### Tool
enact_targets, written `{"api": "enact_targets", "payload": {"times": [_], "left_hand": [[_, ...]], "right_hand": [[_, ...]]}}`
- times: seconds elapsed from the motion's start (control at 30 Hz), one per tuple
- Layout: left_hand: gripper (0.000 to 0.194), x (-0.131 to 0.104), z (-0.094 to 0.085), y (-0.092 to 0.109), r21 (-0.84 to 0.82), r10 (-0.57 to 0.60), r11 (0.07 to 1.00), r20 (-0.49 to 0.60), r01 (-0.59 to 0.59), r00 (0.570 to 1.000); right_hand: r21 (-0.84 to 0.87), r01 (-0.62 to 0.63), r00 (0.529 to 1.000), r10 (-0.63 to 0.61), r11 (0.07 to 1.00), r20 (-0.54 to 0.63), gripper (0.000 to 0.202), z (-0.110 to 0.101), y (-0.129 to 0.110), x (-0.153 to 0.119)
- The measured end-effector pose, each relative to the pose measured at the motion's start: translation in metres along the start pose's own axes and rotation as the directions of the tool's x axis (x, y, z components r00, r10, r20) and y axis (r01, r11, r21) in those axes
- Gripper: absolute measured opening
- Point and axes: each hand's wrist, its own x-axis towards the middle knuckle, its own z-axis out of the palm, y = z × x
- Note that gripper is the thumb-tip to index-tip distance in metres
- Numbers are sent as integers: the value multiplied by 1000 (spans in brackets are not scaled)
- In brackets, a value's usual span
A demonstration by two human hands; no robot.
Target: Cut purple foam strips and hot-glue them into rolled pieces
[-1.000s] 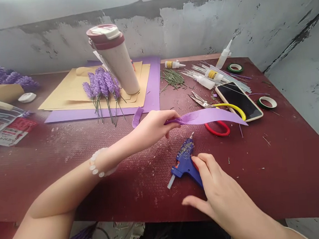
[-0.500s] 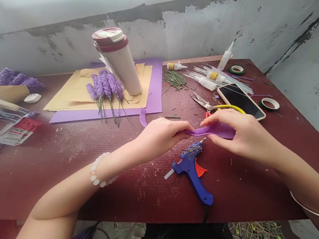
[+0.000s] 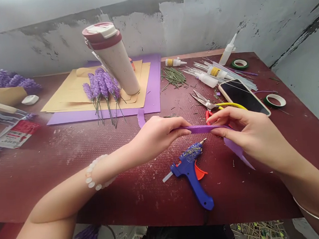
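A narrow purple paper strip [image 3: 200,129] is stretched between my two hands above the table. My left hand [image 3: 160,136] pinches one part of it between thumb and fingers. My right hand [image 3: 249,134] pinches it a little farther right, and a loose end hangs below that palm. Another bit of purple strip [image 3: 141,118] shows behind my left hand. Just below the strip lies a blue glue gun [image 3: 192,168] with an orange trigger and a glue stick poking out its back. Scissors [image 3: 206,103] with red and yellow handles lie behind my right hand, which partly covers them.
A tumbler [image 3: 119,63] stands on tan and purple paper sheets [image 3: 153,94], beside lavender flowers [image 3: 101,85]. Cut green stems [image 3: 174,76], glue bottles [image 3: 227,51], a phone [image 3: 243,96] and green tape rolls [image 3: 275,101] occupy the back right. A plastic package [image 3: 15,132] lies left.
My right hand has shifted slightly right along the strip, which is now straighter and flatter between the hands. Its loose end now hangs down below my right hand. The view has moved slightly.
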Motion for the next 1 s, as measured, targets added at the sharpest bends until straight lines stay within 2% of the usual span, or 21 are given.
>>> {"api": "enact_targets", "payload": {"times": [0.2, 0.4, 0.6, 0.77, 0.83, 1.0], "left_hand": [[16, 0, 2, 0, 89, 40, 995, -77, -33, 996], [15, -1, 3, -1, 132, 65, 990, -48, -58, 997], [13, -3, 3, 1, 168, 71, 984, -52, -61, 996], [11, -3, 3, 3, 127, 109, 988, -137, -92, 985], [10, -3, 3, 4, 110, 104, 990, -164, -86, 981], [3, -3, 5, 8, 95, 68, 994, -213, -48, 975]], "right_hand": [[10, 31, 999, -31, 999, 19, 19, 0, 4, -1], [-53, 74, 995, -70, 996, 73, 24, 3, 1, 0], [27, 14, 1000, -14, 1000, -20, 22, 6, -3, -1], [63, 96, 991, -90, 993, -98, 15, 7, -2, -5], [52, 129, 985, -122, 990, -121, 10, 7, -1, -6], [18, 192, 972, -188, 981, -144, 12, 6, 1, -7]]}}
